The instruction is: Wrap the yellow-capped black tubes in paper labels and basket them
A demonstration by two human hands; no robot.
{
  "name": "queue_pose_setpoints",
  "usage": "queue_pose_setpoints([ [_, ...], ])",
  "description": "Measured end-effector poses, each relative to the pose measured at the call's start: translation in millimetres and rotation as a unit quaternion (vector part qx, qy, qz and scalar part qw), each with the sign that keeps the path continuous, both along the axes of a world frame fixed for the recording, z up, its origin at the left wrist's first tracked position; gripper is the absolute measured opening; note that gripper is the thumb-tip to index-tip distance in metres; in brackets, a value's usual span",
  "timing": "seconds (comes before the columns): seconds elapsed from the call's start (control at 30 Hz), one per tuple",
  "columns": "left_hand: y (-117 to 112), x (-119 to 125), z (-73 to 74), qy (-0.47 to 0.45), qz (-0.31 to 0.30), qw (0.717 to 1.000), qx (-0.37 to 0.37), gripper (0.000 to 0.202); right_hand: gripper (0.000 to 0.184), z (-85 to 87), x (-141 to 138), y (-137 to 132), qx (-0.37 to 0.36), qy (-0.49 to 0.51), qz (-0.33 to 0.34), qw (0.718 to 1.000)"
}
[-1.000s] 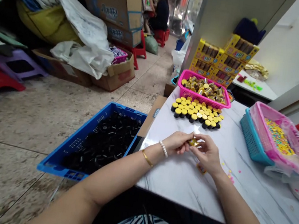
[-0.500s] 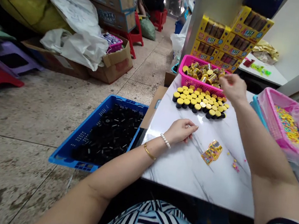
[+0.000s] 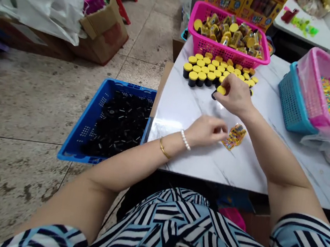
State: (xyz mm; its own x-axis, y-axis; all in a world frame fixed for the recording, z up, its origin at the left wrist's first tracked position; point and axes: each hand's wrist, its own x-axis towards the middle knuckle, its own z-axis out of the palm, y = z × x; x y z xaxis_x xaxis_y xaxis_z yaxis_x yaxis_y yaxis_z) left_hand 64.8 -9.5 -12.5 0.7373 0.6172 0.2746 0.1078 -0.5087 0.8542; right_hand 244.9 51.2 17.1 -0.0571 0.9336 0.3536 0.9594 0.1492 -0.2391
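Observation:
My right hand [image 3: 236,95] is closed on a small black jar with a yellow lid [image 3: 220,91], held just in front of a cluster of several such jars [image 3: 211,69] standing on the white marble table [image 3: 182,109]. My left hand [image 3: 208,130] rests on the table with fingers curled, its fingertips at a stack of yellow printed labels [image 3: 234,136]. Whether it pinches a label is hidden. Behind the jars stands a pink basket [image 3: 223,50] filled with wrapped jars.
A blue crate [image 3: 90,122] of black parts sits on the floor left of the table. A pink basket in a plastic bag [image 3: 324,91] with coloured bits rests on a teal basket [image 3: 292,103] at the right. Cardboard boxes [image 3: 103,34] and bags lie on the floor beyond.
My right hand came back from the pink basket and now holds a yellow-lidded jar near the cluster. My left hand slid right to the labels. The camera tilted down.

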Motion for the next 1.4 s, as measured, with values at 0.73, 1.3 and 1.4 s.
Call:
queue_pose_setpoints([
  [0.73, -23, 30, -4.6, 0.187, 0.022, 0.977, 0.102, 0.01, 0.024, 33.9, 30, -119, 0.149, 0.28, -0.049, 0.947],
  [1.3, 0, -3, 19.9, -0.208, 0.213, 0.928, -0.225, 0.027, 0.034, 5.4, -11, -114, -0.121, 0.549, -0.028, 0.827],
  [1.4, -4, -7, 27.8, -0.233, 0.216, 0.928, -0.195, 0.026, 0.032, 4.6, -11, -114, -0.101, 0.557, -0.028, 0.824],
])
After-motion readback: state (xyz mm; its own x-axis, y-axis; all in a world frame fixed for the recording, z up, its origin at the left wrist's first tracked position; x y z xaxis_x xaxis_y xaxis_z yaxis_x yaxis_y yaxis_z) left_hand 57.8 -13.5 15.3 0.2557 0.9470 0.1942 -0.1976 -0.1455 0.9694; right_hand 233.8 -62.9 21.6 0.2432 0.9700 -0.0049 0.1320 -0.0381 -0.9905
